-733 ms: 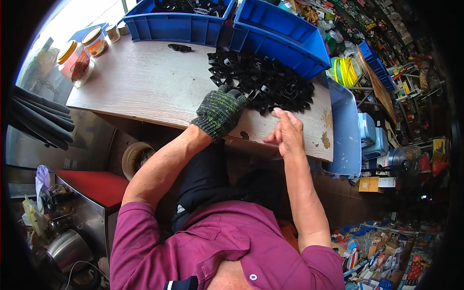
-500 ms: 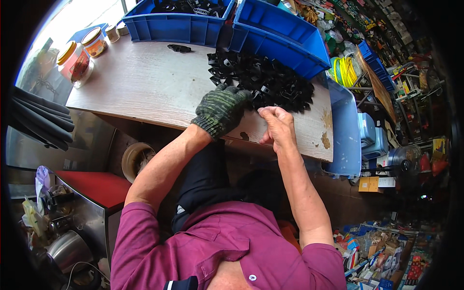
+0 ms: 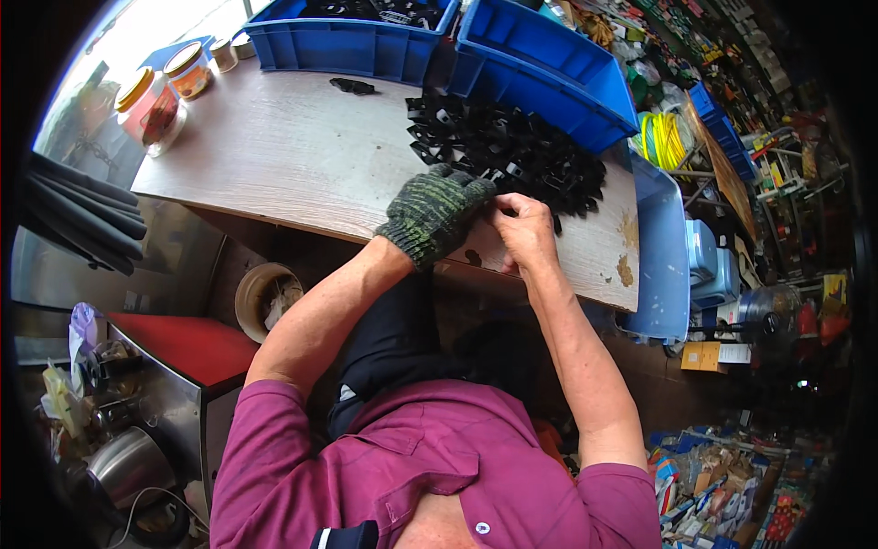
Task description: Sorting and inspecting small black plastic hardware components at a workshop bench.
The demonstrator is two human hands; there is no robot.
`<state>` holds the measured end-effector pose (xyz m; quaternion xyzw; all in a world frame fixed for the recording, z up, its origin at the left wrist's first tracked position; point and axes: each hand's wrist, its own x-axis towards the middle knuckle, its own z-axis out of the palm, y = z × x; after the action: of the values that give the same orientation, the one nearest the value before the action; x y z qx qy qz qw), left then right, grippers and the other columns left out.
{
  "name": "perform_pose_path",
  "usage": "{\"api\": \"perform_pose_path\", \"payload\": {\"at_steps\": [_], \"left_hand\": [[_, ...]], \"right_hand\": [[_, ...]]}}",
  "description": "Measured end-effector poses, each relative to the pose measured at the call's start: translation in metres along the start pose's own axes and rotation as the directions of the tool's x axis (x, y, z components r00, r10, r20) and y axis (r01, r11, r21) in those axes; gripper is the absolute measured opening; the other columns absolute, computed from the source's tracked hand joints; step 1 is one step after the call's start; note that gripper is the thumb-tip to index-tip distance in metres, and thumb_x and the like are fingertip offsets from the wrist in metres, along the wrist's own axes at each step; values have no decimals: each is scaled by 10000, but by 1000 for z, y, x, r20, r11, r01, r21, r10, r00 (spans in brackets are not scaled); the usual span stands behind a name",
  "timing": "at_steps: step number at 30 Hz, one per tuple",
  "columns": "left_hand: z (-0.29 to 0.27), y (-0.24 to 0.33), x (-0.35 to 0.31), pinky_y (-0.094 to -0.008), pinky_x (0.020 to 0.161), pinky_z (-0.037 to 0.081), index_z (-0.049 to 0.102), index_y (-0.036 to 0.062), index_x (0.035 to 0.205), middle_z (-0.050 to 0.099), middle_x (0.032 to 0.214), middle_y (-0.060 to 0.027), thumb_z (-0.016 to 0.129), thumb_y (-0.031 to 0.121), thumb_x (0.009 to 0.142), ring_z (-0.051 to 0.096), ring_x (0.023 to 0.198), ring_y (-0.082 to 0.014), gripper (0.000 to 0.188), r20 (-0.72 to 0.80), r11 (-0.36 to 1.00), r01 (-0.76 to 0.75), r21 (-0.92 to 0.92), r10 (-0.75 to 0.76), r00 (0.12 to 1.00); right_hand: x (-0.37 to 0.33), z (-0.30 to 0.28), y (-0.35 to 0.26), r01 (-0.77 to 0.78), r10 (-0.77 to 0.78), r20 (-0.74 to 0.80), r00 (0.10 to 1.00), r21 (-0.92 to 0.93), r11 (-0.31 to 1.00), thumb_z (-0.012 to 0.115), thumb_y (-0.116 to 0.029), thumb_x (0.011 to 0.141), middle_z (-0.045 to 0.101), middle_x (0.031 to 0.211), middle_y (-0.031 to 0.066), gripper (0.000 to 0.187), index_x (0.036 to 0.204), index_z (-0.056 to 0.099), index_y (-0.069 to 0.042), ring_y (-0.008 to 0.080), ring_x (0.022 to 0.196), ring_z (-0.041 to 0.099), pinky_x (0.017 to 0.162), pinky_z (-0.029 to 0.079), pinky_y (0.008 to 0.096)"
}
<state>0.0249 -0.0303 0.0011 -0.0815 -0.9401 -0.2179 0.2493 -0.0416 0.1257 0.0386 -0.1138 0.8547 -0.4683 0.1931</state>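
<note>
My left hand [image 3: 439, 212], in a dark green and black knit glove, is closed at the near edge of the table [image 3: 274, 151]. My bare right hand [image 3: 525, 231] meets it there, thumb and forefinger pinched together at the glove's fingertips. Whatever lies between the two hands is hidden or too small to make out. Just beyond them spreads a heap of small black plastic pieces [image 3: 535, 160]. One single black piece [image 3: 353, 86] lies apart on the table, farther back and to the left.
At the back stand two blue bins: the left bin [image 3: 338, 50] holds black pieces, the right bin [image 3: 549, 87] shows bare inner walls. Lidded jars [image 3: 146, 105] line the far left. A pale blue tub [image 3: 663, 252] adjoins the table's right end; a bucket [image 3: 245, 306] sits below.
My right hand has come in against the gloved left hand, closing the gap between them. The whole view has shifted slightly, with the table and bins now a little farther right.
</note>
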Motion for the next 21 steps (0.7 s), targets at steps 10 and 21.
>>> {"api": "perform_pose_path", "payload": {"at_steps": [10,21], "left_hand": [[-8,3,-4,-449,812,540,671,119,1135,677,1045,-110,667,156,876,642,970,-338,261,-2,995,8,-99,-9,1000],[26,-9,-5,-351,753,556,674,92,1153,709,945,-88,654,186,959,696,867,-233,216,-96,741,180,-647,-313,945]], "right_hand": [[6,-9,19,53,-88,134,987,246,968,675,-180,949,550,544,42,227,1003,674,41,128,340,478,318,425,294],[0,2,22,114,-172,84,982,463,879,712,-275,947,507,506,2,334,1076,676,31,76,362,431,381,446,262]]}}
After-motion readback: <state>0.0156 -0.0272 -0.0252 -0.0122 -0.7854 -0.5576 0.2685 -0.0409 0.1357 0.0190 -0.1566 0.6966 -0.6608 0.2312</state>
